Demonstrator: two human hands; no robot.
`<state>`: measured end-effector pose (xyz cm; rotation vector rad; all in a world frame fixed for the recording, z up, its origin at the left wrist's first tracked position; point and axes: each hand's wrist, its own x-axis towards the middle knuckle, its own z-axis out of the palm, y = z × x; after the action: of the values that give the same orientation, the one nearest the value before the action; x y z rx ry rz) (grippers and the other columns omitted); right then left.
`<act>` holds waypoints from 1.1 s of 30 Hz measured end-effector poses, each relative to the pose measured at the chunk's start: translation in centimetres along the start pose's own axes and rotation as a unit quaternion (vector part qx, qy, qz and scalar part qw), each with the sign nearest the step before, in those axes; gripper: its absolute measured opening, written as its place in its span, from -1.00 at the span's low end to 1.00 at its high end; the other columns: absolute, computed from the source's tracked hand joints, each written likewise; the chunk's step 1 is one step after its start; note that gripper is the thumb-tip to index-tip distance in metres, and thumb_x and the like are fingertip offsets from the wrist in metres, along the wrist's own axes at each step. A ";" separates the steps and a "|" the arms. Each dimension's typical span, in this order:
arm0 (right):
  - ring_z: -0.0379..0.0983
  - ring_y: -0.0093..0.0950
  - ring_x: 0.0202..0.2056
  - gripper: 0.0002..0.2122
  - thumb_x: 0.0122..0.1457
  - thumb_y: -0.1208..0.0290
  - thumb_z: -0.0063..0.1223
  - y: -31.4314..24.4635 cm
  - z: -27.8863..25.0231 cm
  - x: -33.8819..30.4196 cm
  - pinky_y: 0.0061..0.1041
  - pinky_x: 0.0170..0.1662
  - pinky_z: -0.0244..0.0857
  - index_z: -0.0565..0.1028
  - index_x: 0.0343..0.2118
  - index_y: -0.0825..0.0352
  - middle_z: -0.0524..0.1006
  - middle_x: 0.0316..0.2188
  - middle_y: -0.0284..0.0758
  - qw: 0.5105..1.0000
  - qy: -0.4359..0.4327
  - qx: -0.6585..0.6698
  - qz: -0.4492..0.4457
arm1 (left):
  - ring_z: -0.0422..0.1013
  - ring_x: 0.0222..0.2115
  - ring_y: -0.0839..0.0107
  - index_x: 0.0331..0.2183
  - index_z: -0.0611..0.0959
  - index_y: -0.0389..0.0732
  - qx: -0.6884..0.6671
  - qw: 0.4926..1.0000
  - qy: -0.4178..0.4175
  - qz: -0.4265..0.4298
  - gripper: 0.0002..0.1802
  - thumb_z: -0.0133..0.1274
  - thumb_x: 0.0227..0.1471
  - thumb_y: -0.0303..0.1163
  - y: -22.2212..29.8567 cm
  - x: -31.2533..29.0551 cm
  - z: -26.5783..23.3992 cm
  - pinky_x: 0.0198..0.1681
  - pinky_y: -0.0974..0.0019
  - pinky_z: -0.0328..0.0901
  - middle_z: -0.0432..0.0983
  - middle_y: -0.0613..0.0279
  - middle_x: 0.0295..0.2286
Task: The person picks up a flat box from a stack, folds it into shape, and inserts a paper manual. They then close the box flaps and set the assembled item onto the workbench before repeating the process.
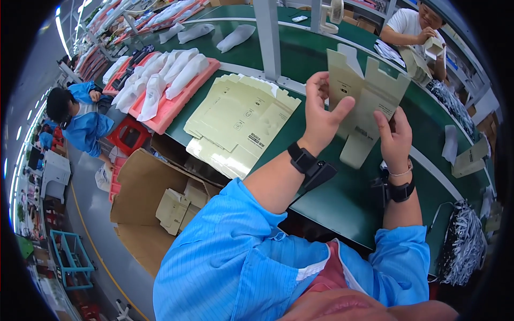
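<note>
Above the green table (342,206) I hold a pale yellow-green carton blank (369,101), partly folded along its creases, with flaps sticking up at the top and one hanging down. My left hand (323,109) grips its left panel, thumb in front and fingers partly behind it. My right hand (395,138) pinches the lower right edge, thumb on the front face. To the left of my left hand lies a stack of flat carton blanks (230,117) of the same colour, the lowest ones with a glossy side up.
An open brown cardboard box (134,184) with carton pieces inside stands left of me. A pink tray (211,68) holds several white-wrapped items. Shredded silvery strips (463,246) hang at the right, near a formed carton (472,159). A metal post (266,43) rises ahead. Two co-workers sit nearby.
</note>
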<state>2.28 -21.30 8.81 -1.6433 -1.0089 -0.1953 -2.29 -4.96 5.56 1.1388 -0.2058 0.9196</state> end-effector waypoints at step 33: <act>0.06 -0.42 0.14 -0.44 0.14 0.36 -0.03 -0.2 3.7 -1.5 -0.45 0.19 -0.11 0.03 0.17 0.28 0.16 0.09 -0.29 0.909 -0.035 0.415 -0.018 | 0.06 0.11 0.21 0.08 0.16 -0.18 0.145 0.962 -0.108 0.203 -0.27 0.10 -0.04 -0.14 1.2 -2.6 1.1 0.13 0.18 0.00 0.06 -0.02 0.10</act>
<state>-0.10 -18.82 6.76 -0.8524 -0.9851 0.2514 -4.42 -7.07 5.37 1.5043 -0.5110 1.2142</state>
